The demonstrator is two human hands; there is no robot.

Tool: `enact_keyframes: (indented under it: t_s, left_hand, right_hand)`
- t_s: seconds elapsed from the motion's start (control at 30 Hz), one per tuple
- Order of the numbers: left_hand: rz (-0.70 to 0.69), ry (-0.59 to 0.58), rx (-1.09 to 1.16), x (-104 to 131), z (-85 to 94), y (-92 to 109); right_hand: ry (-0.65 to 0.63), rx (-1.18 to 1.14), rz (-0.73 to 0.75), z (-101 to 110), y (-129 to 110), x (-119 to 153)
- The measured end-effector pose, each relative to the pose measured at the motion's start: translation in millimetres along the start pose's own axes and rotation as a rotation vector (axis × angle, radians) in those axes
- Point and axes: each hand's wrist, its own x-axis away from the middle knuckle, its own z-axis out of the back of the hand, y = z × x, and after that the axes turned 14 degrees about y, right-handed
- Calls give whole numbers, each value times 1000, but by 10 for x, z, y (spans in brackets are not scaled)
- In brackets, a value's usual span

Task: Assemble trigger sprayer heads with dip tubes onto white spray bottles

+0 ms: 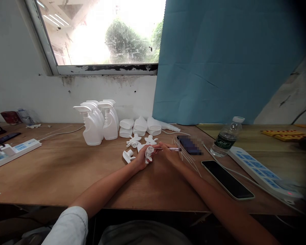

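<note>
My left hand (140, 161) is closed around a white trigger spray head (149, 153), held just above the table with its round collar toward the right. In my closed right hand (166, 151) is a slim tool with a thin metallic shaft and a shiny end (177, 149); its exact kind is not clear. The shaft's tip reaches the collar of the spray head. More loose spray heads (134, 140) lie just beyond my hands, one of them (129, 156) left of my left hand. Thin white tubes (187, 158) are scattered right of my right hand.
White spray bottles (93, 131) with heads fitted stand at the back, beside stacked white bottles (140, 126) lying flat. To the right are a phone (226, 178), a blurred dark object (190, 144), a water bottle (224, 139) and a power strip (260, 170). Another power strip (16, 149) lies left.
</note>
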Motion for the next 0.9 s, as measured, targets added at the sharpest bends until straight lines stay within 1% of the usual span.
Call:
enact_keyframes:
  t_s: [0.1,0.17,0.3,0.37,0.43,0.53,0.57,0.63,0.73,0.77,0.83,0.9]
  left_hand:
    - [-2,15,-9,-12,12,-12]
    - [-1,27,-20,-9,14,-21]
    - [-35,27,-78,23,-6,-45]
    - [-91,24,-124,47,-24,-38]
    - [-164,8,-170,72,-37,11]
    - [-306,-24,-251,100,-18,179]
    - [-362,-12,-296,103,4,254]
    - [-509,53,-451,94,73,408]
    - [-780,166,-811,48,222,588]
    - [-845,188,-935,27,275,623]
    - [-905,212,-1132,-18,366,653]
    - [-923,207,-1272,-57,428,644]
  right_hand:
    - [3,-104,-83,-4,-44,-21]
    - [30,-153,-131,23,-41,-63]
    - [183,-207,-188,135,55,-194]
    - [255,-193,-184,194,128,-259]
    - [306,-183,-184,237,193,-309]
    - [333,-191,-185,270,256,-352]
    - [334,-189,-181,275,268,-360]
    - [334,-183,-170,281,281,-368]
    - [332,-176,-175,286,286,-369]
    - [331,-174,-185,287,285,-366]
    - [332,-176,-212,287,281,-360]
    - [332,-181,-235,284,277,-353]
